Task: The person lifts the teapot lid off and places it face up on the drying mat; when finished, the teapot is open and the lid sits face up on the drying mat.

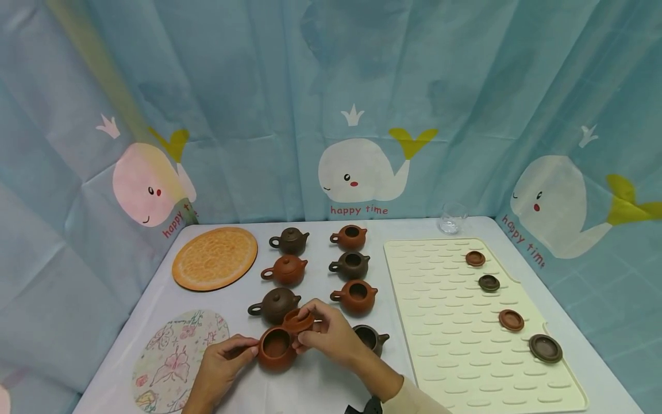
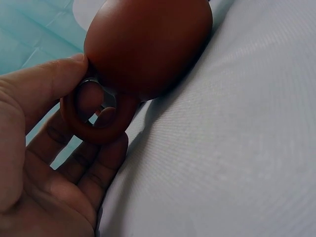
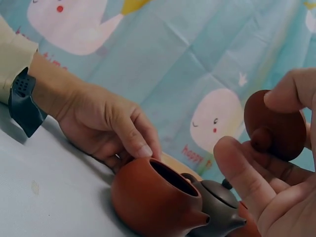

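Note:
A reddish-brown clay teapot (image 1: 277, 359) stands on the white cloth with its mouth uncovered. My left hand (image 1: 219, 363) pinches its ring handle (image 2: 94, 132), thumb at the upper joint and fingers behind the loop. Beside and slightly above the mouth, my right hand (image 1: 333, 336) holds a matching teapot lid (image 3: 276, 123) by its edge. The lid is turned over: its hollow side faces up in the head view, and its knob (image 3: 261, 138) points toward the palm in the right wrist view. The lid's far edge is hidden by fingers.
Lidded teapots (image 1: 287, 270) line up behind the left hand. Uncovered teapots (image 1: 358, 298) form a column to their right, the nearest dark one (image 1: 371, 339) partly behind the right arm. A cream mat (image 1: 439, 322) carries several lids (image 1: 545, 348). Two round mats (image 1: 214, 259) lie left; a glass cup (image 1: 451, 221) stands behind.

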Tool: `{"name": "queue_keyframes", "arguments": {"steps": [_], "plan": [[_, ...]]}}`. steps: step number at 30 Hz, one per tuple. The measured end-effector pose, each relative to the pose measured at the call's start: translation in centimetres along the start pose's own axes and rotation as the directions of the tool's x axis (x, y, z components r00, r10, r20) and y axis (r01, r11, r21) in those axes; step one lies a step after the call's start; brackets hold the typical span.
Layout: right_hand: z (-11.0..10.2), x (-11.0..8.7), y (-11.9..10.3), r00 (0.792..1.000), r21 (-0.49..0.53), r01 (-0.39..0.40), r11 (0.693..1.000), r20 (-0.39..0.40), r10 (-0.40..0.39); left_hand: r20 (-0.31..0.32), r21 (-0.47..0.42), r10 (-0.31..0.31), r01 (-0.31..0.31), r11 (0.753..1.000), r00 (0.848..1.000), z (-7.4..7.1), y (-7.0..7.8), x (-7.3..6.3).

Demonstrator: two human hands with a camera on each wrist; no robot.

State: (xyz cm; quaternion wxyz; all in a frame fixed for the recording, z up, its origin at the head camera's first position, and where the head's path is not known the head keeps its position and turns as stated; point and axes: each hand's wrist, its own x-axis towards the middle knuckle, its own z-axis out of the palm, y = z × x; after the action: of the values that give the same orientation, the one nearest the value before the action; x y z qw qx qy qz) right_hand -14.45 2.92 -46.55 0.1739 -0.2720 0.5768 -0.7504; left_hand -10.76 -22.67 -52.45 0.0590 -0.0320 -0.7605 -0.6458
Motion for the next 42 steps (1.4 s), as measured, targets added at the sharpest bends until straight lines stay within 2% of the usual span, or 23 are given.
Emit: {"name": "queue_keyframes", "arguments": {"steps": [8, 13, 16, 20, 26, 30, 35, 37, 42], "plan": [[-0.4, -0.7, -0.4, 0.999, -0.017, 0.023, 1.000, -0.028, -0.023, -0.001, -0.005, 0.008, -0.008, 1.000, 1.000, 0.0, 0.0, 0.0], [-0.6, -1.2, -0.9, 0.997, -0.129, 0.003, 0.992, -0.075, -0.012, -0.008, -0.001, -0.002, 0.002, 1.000, 1.000, 0.0, 0.1, 0.1], [-0.8, -1.5, -1.1, 0.996, -0.163, 0.000, 0.987, -0.084, -0.014, -0.012, 0.003, 0.000, 0.000, 1.000, 1.000, 0.0, 0.1, 0.1], [-1.1, -2.0, -1.4, 0.996, -0.181, 0.013, 0.983, -0.084, -0.029, -0.015, 0.001, 0.003, -0.003, 1.000, 1.000, -0.1, 0.0, 0.2], [-1.8, -3.3, -2.6, 0.993, -0.281, 0.056, 0.958, -0.086, -0.083, -0.014, 0.003, 0.001, -0.001, 1.000, 1.000, 0.1, -0.2, 0.1], [-2.3, -4.6, -3.7, 0.988, -0.265, 0.104, 0.958, -0.083, -0.130, -0.029, 0.015, -0.036, 0.036, 0.999, 0.999, 0.1, -0.1, -0.2], [-2.9, -5.9, -4.7, 0.983, -0.234, 0.134, 0.963, -0.089, -0.159, -0.066, 0.079, -0.082, 0.087, 0.993, 0.995, 0.0, 0.3, -0.6], [-3.3, -6.3, -5.0, 0.981, -0.239, 0.130, 0.962, -0.107, -0.159, -0.070, 0.100, -0.079, 0.086, 0.991, 0.994, 0.0, 0.4, -0.6], [-4.3, -7.6, -5.6, 0.969, -0.291, 0.130, 0.948, -0.165, -0.184, -0.043, 0.070, -0.046, 0.049, 0.996, 0.998, 0.1, 0.2, 0.0]]}}
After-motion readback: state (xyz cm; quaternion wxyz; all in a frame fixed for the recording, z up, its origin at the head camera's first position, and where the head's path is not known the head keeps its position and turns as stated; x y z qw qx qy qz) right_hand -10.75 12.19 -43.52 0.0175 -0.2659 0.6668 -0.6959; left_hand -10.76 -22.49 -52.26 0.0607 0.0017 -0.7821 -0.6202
